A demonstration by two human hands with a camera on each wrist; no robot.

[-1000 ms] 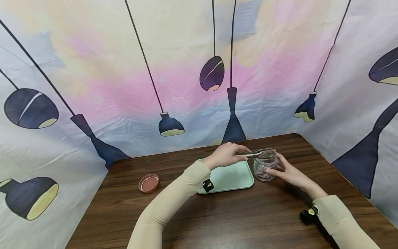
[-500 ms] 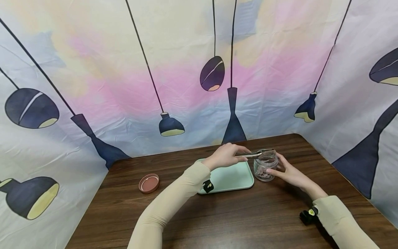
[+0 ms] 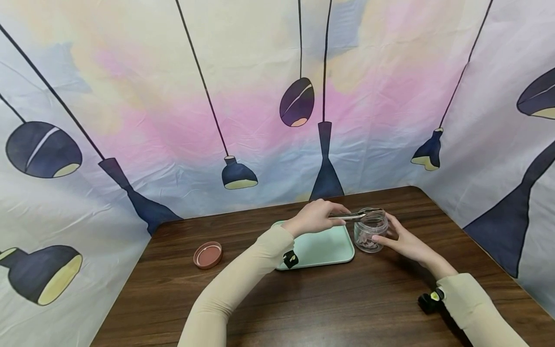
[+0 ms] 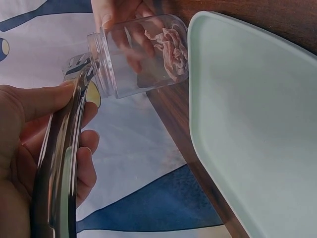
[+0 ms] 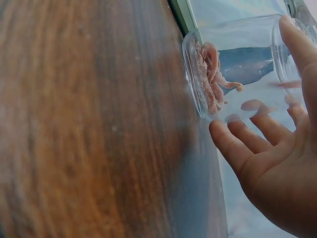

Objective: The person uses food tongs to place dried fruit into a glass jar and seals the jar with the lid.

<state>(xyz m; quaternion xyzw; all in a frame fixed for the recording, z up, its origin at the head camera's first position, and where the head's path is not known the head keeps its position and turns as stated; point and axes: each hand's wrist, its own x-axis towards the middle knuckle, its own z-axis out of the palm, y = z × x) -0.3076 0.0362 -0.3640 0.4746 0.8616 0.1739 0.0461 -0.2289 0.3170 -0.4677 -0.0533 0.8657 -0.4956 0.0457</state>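
Observation:
My left hand [image 3: 314, 217] grips a pair of metal tongs [image 4: 59, 148], thumb on one side and curled fingers on the other. The tips of the tongs lie over the mouth of a clear, lidless jar [image 3: 368, 231]. In the jar's bottom lies a small clump of pinkish, dried-looking strips [image 5: 210, 79]. My right hand [image 3: 403, 241] holds the jar from its right side, thumb at the front and fingers around the far side. The jar stands upright on the table, beside the right end of a pale green tray [image 3: 325, 248].
A reddish-brown round lid [image 3: 208, 255] lies on the left part of the dark wooden table [image 3: 338, 303]. My left forearm reaches over the tray's left end. A cloth backdrop [image 3: 260, 120] printed with lamps hangs behind the table and along its sides.

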